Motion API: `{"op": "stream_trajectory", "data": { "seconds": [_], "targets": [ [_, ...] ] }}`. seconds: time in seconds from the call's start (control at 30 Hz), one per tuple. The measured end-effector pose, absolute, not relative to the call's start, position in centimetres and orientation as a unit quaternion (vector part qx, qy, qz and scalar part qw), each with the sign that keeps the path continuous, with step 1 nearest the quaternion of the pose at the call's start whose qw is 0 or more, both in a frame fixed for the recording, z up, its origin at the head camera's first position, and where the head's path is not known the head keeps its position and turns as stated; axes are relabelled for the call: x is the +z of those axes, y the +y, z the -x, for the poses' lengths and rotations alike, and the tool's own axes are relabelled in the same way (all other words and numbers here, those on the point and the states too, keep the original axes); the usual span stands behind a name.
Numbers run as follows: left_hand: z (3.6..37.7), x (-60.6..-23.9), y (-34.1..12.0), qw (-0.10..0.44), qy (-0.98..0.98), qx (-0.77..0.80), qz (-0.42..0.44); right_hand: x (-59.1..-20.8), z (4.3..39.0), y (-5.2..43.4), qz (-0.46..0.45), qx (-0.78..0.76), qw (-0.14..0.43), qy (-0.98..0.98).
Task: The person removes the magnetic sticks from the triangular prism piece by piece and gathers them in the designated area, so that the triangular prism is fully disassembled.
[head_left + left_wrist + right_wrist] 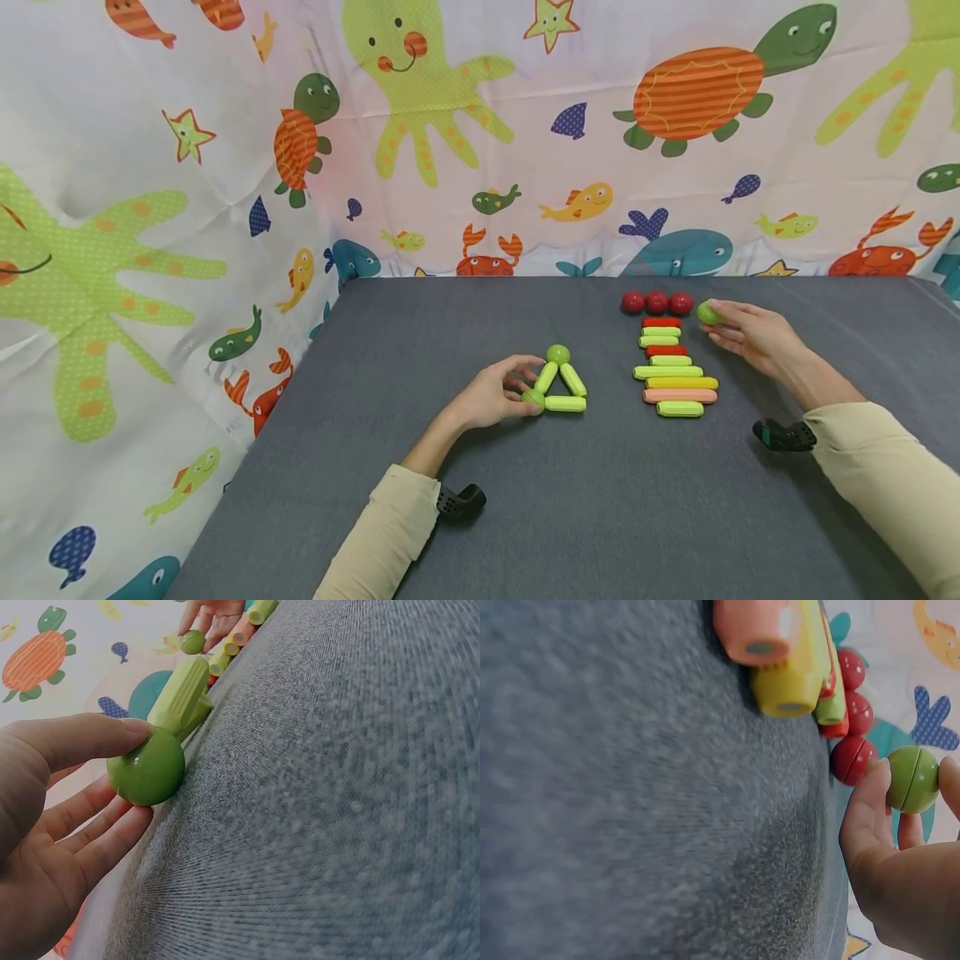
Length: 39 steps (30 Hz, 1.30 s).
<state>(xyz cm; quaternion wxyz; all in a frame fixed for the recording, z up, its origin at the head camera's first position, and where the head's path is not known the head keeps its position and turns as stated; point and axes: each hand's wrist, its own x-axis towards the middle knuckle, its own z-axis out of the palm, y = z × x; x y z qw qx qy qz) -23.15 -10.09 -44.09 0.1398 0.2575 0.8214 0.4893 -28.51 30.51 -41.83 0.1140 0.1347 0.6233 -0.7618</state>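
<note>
The left hand (495, 398) rests on the grey surface (600, 500) with its fingers (82, 739) curled round a green ball (147, 769) at the lower left corner of a small triangle of green sticks (562, 390). The thumb presses on top of that ball and the other fingers cup it from below, so the hand grips it where it sits on the surface. A second green ball (558, 354) caps the triangle's top, just beyond the fingertips.

The right hand (753, 333) pinches another green ball (913, 779) between thumb and forefinger. From the wrist view this ball looks lifted a little off the surface, though I cannot say for sure. Just beside those fingers, on the thumb side, lies a row of three red balls (657, 302), the nearest one almost touching the forefinger. Below that row, near the heel of the hand, sticks lie stacked side by side (675, 371): red, green, yellow, a pink one (680, 396) and a pale green one closest to the person.

Nothing here sits in a container; every piece lies straight on the surface.

The right wrist view cuts off most of the stack, showing only the stick ends, blurred. The left wrist view hides the far corner of the triangle behind the nearest stick. A black strap (783, 436) shows at each cuff of the beige sleeves. A sea-creature cloth (525, 125) hangs behind.
</note>
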Motion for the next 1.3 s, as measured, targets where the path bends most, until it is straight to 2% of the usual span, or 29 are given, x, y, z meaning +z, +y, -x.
{"op": "stream_trajectory", "data": {
  "seconds": [0.6, 1.3],
  "targets": [
    [23.3, -44.0, -10.2, 0.134, 0.821, 0.485, -0.271, -41.7, 31.5, 31.2, -0.197, -0.723, 0.069, 0.658],
    [23.0, -44.0, -10.0, 0.131, 0.831, 0.471, -0.266, -42.9, 32.7, 30.5, -0.197, -0.599, 0.050, 0.774]
  ]
}}
